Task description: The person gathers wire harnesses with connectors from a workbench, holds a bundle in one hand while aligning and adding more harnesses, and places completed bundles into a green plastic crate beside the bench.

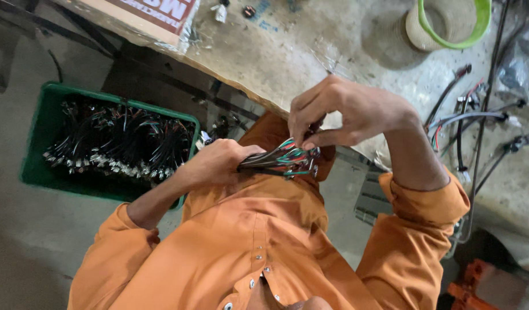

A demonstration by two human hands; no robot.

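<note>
Left hand (215,163) curled closed around a bundle of coloured wires (279,161), held centre against orange shirt (247,229). Right hand (339,112) arched above, fingertips pinching the bundle's right end. Green crate (37,143) of cables at left.

1. Left hand (218,162) is sitting low by the chest, fingers curling shut in a fist-like grip, knuckles facing the camera.
2. Right hand (345,112) is hovering just above it, wrist bending down, thumb and fingertips pinching together.
3. Both forearms are showing bare, orange sleeves bunching at the elbows.
4. Hands are nearly touching.
</note>
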